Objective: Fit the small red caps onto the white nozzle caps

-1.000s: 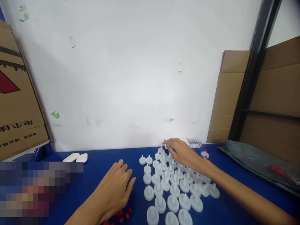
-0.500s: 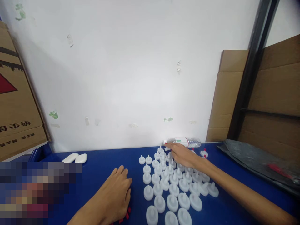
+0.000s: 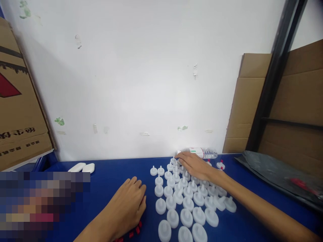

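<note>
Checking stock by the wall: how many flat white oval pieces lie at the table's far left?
2: the flat white oval pieces lie side by side, touching, near the wall. Others may be hidden.

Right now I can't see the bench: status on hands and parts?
Left hand flat over red pieces. Right hand reaching across white caps, fingertips at far row. Plastic bottle lies behind.

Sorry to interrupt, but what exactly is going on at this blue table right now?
A person works over rows of small white caps standing on a blue table. The right hand reaches to the far end of the rows, fingers spread over the caps there, near a plastic bottle lying by the wall. The left hand rests palm down on the table over some small red pieces.
</note>
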Action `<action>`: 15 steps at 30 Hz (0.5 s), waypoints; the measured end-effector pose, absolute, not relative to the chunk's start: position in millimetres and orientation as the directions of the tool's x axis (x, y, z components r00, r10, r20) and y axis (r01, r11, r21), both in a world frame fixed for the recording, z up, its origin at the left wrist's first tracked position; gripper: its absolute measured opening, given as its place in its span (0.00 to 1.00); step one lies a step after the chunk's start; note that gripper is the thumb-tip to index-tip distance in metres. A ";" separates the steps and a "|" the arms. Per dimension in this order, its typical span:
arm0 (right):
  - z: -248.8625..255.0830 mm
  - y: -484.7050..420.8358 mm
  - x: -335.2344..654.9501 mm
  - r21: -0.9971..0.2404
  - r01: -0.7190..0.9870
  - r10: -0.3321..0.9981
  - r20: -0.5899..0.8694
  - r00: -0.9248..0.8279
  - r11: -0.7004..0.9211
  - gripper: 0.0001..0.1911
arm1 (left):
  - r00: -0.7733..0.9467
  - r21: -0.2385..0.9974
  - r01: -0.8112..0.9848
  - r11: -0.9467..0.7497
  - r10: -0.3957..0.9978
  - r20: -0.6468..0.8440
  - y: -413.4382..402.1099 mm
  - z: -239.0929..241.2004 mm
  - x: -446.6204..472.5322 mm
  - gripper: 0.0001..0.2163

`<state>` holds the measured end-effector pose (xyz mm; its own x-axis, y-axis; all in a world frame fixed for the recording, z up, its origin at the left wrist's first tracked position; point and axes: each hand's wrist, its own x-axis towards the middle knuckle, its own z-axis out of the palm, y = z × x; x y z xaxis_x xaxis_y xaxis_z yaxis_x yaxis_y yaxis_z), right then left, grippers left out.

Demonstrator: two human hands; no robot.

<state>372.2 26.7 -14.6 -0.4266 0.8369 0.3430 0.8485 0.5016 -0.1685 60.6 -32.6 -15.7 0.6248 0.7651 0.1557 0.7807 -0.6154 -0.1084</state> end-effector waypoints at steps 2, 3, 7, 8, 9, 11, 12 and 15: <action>-12.1 26.6 368.3 -0.164 0.836 0.825 0.343 -0.449 0.523 0.23 | 0.616 -0.104 0.787 -0.608 0.764 0.192 -31.4 -16.6 61.7 0.14; -11.5 27.9 366.3 -0.160 0.831 0.820 0.340 -0.461 0.533 0.24 | 0.611 -0.102 0.791 -0.604 0.765 0.203 -30.7 -16.9 62.2 0.14; -12.0 39.1 358.0 -0.143 0.807 0.797 0.326 -0.508 0.573 0.22 | 0.573 -0.034 0.813 -0.581 0.788 0.227 -26.4 -15.9 62.5 0.13; -12.4 42.2 355.9 -0.142 0.803 0.794 0.324 -0.515 0.579 0.20 | 0.557 0.022 0.815 -0.578 0.795 0.240 -25.1 -15.0 62.4 0.13; -12.5 44.8 353.8 -0.143 0.801 0.792 0.325 -0.517 0.581 0.17 | 0.541 0.095 0.811 -0.577 0.802 0.252 -24.0 -13.6 62.2 0.12; -10.9 47.9 349.7 -0.151 0.802 0.793 0.336 -0.509 0.579 0.16 | 0.503 0.286 0.772 -0.568 0.820 0.273 -22.6 -9.7 62.0 0.12; -8.7 48.1 347.7 -0.159 0.802 0.793 0.348 -0.500 0.576 0.17 | 0.478 0.386 0.737 -0.555 0.832 0.282 -22.5 -7.2 62.0 0.13; 3.0 43.1 340.4 -0.201 0.800 0.790 0.411 -0.455 0.566 0.24 | 0.367 0.614 0.631 -0.474 0.880 0.302 -23.4 0.1 62.0 0.17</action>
